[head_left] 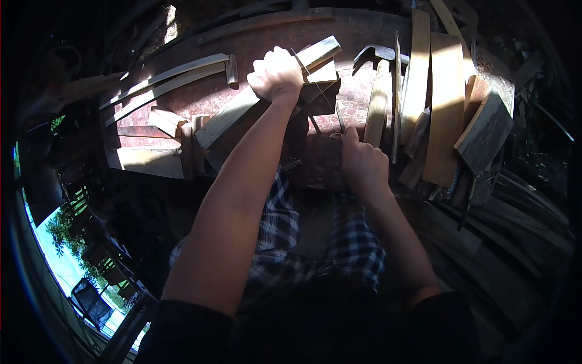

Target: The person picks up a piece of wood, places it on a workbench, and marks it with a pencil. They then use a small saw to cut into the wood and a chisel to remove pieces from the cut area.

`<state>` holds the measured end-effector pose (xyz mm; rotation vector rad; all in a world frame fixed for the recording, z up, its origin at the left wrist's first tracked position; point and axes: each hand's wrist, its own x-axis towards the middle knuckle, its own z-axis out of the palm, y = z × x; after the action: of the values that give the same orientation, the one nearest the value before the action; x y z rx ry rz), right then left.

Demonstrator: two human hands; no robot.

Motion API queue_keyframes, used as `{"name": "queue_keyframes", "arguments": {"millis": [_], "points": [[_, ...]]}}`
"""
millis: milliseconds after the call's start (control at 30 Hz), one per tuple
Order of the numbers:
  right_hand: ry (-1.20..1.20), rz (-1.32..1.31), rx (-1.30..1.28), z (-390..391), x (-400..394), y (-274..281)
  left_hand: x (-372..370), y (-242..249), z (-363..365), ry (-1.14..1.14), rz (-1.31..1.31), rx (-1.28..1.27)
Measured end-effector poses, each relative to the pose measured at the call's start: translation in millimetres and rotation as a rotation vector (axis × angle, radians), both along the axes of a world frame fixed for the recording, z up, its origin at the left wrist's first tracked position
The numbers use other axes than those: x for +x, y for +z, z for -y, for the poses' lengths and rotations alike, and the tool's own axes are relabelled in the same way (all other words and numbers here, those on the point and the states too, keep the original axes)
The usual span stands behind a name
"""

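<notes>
My left hand (276, 76) is closed around a long wooden bar (227, 118) that lies slanted across the work surface, its lit end (322, 51) pointing up and to the right. Beneath that end is another wood block (322, 73). In my right hand (364, 161), the fingers are wrapped round the handle of what looks like a saw; its thin dark blade (315, 79) crosses the bar just right of my left hand. Shadow hides most of the handle. A hammer (377, 91) with a curved claw head lies to the right of the blade.
Several boards (445, 109) are stacked at the right of the reddish table (242, 51). Thin curved strips (170, 79) and short wood blocks (167, 121) lie on the left. More planks (485, 236) sit in shadow at the lower right.
</notes>
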<state>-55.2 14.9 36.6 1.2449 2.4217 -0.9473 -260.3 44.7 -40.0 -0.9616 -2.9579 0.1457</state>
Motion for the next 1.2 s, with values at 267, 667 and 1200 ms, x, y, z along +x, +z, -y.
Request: {"name": "queue_keyframes", "arguments": {"millis": [267,667,1200], "points": [[-0.025,-0.153,0.140,-29,-63,-33,1,1,-2,0.006,-0.002,-0.056],[-0.006,-0.153,0.169,-32,-63,-36,-3,-6,0,-0.035,-0.029,-0.031],[-0.027,-0.202,0.140,-30,-54,-37,0,-3,-1,-0.014,-0.004,-0.056]]}}
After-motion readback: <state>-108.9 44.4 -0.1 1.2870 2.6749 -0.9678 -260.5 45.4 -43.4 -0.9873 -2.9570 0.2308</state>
